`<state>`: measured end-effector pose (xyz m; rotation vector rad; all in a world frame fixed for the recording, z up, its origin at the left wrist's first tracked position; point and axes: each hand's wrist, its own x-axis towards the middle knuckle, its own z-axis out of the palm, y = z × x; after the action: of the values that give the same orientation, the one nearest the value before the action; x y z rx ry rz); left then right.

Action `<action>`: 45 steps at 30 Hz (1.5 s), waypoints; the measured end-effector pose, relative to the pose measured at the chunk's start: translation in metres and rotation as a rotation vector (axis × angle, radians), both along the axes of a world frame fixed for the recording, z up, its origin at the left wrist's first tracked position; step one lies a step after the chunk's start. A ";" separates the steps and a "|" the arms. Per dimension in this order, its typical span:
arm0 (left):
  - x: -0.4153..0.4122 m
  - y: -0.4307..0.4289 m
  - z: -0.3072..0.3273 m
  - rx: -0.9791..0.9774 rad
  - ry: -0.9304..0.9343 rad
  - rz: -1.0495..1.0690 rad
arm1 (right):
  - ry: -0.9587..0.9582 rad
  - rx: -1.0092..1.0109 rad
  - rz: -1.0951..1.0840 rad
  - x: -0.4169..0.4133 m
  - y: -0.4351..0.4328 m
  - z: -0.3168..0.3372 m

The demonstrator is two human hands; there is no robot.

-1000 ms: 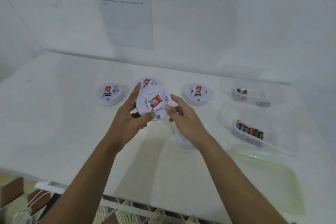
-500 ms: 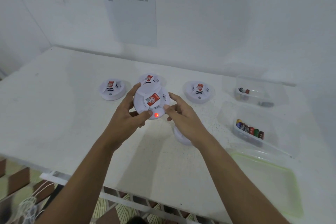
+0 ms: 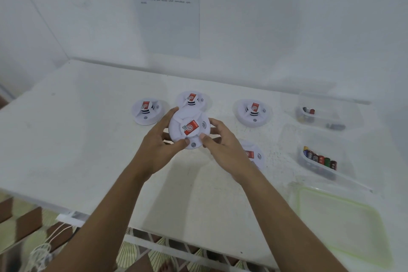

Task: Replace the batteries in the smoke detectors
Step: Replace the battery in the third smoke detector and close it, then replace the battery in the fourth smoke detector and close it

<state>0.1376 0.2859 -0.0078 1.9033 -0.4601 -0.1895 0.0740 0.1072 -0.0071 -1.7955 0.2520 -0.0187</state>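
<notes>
Gripping smoke detector (image 3: pixel 189 129): left hand (image 3: pixel 157 148) and right hand (image 3: pixel 223 146), fingers (image 3: pixel 217 123) curled round rim.
Judged liable to drop onto second detector (image 3: pixel 254 155) just right of it if loosened.

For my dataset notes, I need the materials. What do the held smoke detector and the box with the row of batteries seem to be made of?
The held smoke detector: probably moulded plastic, white and matte; smooth ribs, uniform colour, no bright glare. The battery box: probably clear plastic, slightly glossy; the table shows through its walls.
</notes>
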 end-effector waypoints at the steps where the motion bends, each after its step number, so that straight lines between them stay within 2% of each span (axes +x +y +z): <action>1: 0.003 0.003 -0.003 0.007 -0.005 0.001 | 0.003 -0.003 -0.008 0.001 0.003 -0.001; 12: 0.034 0.024 -0.031 0.188 -0.040 0.020 | 0.113 -0.012 -0.080 0.014 0.030 -0.013; 22: 0.033 0.031 -0.047 0.346 -0.099 -0.022 | 0.216 -0.403 -0.122 0.023 0.039 -0.039; 30: 0.043 0.043 -0.050 0.528 -0.243 -0.043 | 0.192 -0.490 -0.117 0.034 0.042 -0.036; 33: 0.050 0.056 -0.050 0.492 -0.260 0.043 | 0.131 -0.503 -0.162 0.044 0.047 -0.031; 36: 0.065 0.076 -0.052 0.442 -0.340 0.235 | 0.079 -0.520 -0.194 0.066 0.050 -0.023; 39: 0.089 0.098 -0.054 0.569 -0.391 0.318 | 0.035 -0.564 -0.224 0.093 0.053 -0.016; 42: 0.108 0.112 -0.063 0.747 -0.364 0.301 | 0.054 -0.613 -0.213 0.118 0.056 -0.016; 45: 0.117 0.122 -0.077 0.815 -0.391 0.262 | 0.095 -0.670 -0.203 0.142 0.063 -0.022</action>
<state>0.2546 0.4077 -0.0848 2.8002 -0.4159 0.2112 0.2157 0.1699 -0.0291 -2.4305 0.5430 -0.1801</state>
